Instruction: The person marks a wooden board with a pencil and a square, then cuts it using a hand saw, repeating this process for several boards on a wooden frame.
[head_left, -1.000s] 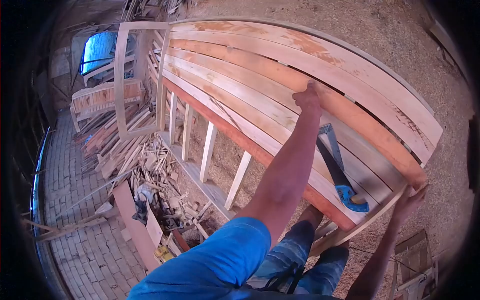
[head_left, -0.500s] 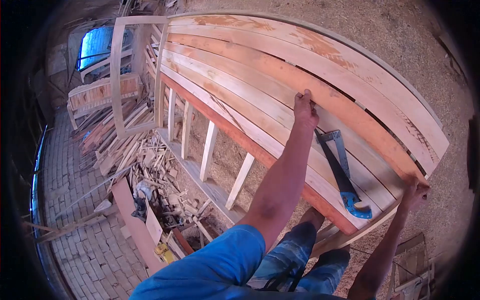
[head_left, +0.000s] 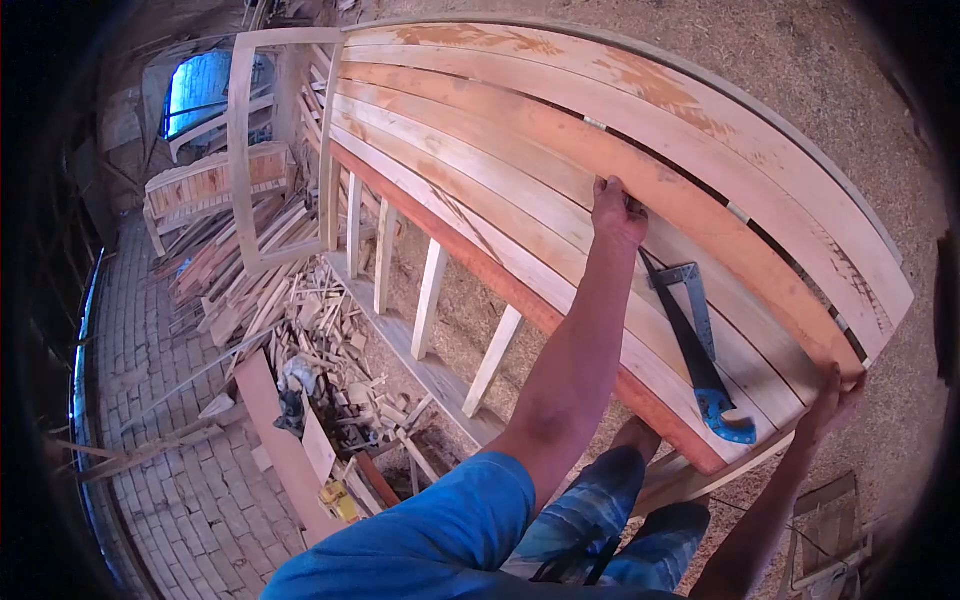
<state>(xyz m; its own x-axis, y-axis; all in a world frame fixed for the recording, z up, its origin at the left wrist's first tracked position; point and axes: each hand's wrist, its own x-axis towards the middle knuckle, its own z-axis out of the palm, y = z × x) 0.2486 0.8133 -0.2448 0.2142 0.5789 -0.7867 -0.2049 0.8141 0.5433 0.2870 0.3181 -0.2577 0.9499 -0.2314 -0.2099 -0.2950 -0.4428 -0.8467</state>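
Note:
A long orange-brown board [head_left: 520,130] lies among paler planks [head_left: 480,185] on a curved wooden frame. My left hand [head_left: 619,212] is closed at the lower edge of this board near its middle, its fingers curled with the thumb side on the wood. At the board's right end, my right hand [head_left: 832,402] wraps round the tip and the frame's edge; some fingers are hidden. Between the hands, a handsaw [head_left: 690,345] with a blue handle rests on the planks, overlapping a metal try square [head_left: 700,312].
Upright slats [head_left: 428,300] join the planked face to a lower rail [head_left: 400,350]. Left of it lie heaped wood offcuts [head_left: 325,330] and a yellow tool [head_left: 340,502]. A slatted bench piece [head_left: 220,185] stands farther back on brick paving [head_left: 150,370].
The view has shifted slightly, so the scene sits a little farther right. Both hands stay at about the same places on the orange-brown board.

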